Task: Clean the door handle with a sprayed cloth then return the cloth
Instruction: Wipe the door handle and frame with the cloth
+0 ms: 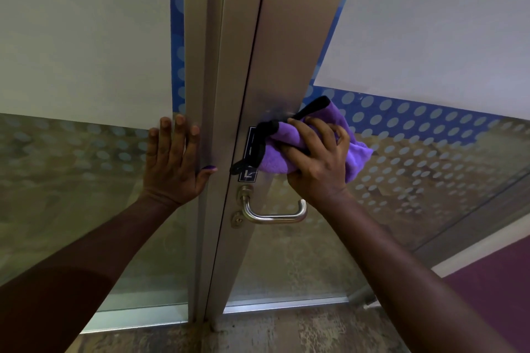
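Cloth (bunched) in right hand

surface: metal door frame | on it: lever handle, keyhole below, small sticker

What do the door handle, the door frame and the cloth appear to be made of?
Door handle: probably polished steel, as it is silver with bright highlights along the bar.
Door frame: likely brushed or anodised aluminium, as it has a dull grey sheen with soft reflections.
Cloth: seemingly microfibre, purple and fuzzy with black edging, bunched in the right hand.
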Tool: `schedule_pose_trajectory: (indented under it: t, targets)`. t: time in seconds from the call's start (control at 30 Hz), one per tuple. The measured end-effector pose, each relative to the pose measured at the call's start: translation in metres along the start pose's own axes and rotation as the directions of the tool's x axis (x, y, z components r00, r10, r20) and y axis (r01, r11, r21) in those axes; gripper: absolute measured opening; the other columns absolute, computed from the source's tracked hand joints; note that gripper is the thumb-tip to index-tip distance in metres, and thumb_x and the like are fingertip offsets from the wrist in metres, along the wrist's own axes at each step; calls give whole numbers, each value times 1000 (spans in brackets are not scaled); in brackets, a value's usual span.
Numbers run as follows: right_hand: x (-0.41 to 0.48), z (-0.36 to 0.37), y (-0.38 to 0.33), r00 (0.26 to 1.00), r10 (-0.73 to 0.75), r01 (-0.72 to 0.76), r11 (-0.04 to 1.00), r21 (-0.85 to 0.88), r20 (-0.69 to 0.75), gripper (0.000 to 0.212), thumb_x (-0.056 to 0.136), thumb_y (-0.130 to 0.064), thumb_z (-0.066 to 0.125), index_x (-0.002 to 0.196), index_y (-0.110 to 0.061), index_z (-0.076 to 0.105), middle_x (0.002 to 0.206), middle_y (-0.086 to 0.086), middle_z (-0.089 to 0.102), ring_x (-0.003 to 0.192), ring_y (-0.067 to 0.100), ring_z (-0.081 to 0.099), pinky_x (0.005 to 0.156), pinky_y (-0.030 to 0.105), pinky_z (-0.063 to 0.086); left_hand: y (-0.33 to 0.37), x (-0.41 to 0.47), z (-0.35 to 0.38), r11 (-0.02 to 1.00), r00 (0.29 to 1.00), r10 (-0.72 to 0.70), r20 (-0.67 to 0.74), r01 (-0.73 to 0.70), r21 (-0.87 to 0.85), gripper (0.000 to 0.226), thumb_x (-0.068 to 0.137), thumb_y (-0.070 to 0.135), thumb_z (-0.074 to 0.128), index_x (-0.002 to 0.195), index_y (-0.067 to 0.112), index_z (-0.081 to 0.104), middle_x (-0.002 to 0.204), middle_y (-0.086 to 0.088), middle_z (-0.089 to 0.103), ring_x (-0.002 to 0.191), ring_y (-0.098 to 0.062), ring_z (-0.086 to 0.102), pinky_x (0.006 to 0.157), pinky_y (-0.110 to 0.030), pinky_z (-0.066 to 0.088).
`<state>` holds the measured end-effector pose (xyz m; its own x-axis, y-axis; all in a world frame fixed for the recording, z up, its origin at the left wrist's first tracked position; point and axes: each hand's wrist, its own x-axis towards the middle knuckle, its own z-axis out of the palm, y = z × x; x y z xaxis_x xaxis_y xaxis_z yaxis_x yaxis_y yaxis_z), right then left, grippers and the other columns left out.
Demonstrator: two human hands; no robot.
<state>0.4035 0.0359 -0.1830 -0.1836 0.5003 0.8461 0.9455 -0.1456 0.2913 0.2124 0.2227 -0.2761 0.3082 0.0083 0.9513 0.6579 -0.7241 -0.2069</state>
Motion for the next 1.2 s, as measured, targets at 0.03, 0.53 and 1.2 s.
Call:
schedule_pose_trajectory:
  t: [0.03,0.53,1.2]
  targets:
    - [1,1,-1,1000,16,-16,1000,6,-20,10,79,-14,71,85,-19,77,118,8,71,110,34,60,91,52,40,0,0,0,1000,1000,0,2,0,-3,79,96,55,27,152,3,8,162,-17,-6,150,-34,-4,122,-48,2]
    - [-14,13,-4,999,37,-33,992,119,-33,7,86,-11,68,91,-14,73,103,15,71,93,32,64,73,42,49,-1,0,1,1000,1000,-6,8,6,1,80,95,56,28,153,3,8,162,-17,-6,150,-34,-5,122,-48,1]
    - [-55,10,-33,847,16,-75,993,90,531,21,80,-14,62,96,-21,73,103,4,62,87,29,52,66,41,46,-1,-3,4,1000,1000,-8,9,8,0,82,95,57,32,153,4,8,162,-17,-6,150,-34,-5,123,-47,0]
